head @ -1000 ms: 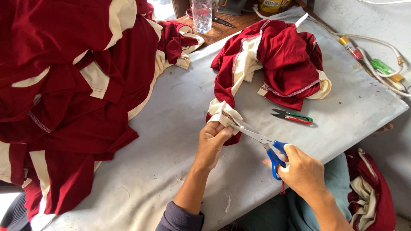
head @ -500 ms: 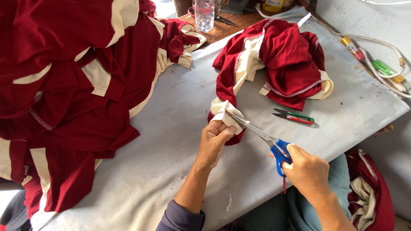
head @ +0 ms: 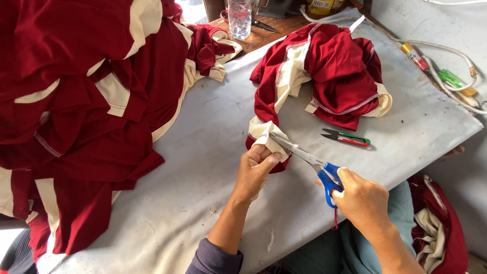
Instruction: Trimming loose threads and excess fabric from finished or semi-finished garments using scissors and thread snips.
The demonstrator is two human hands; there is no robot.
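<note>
1. The work surface is a grey table [head: 203, 167], with a wall behind it and a wooden bench at the top with a clear plastic bottle [head: 239, 18].
2. Far to the left of the grip lies a big pile of dark red and cream garments [head: 76, 101]; whether these are finished I cannot tell.
3. The left hand [head: 256, 170] is closed tight on the cream cuff [head: 266, 137] of one red garment [head: 324, 71], which spreads up and to the right from the grip.
4. The right hand [head: 362, 200] is closed around the blue handles of the scissors [head: 309, 161]; the blades are nearly closed, and their tips touch the cuff just above the left fingers.
5. The trimming seems to be in progress; nothing shows it is complete.
6. Right of the blades, a small thread snipper [head: 347, 137] lies free. The table edge is close under both hands, with open grey room between the pile and the grip.
</note>
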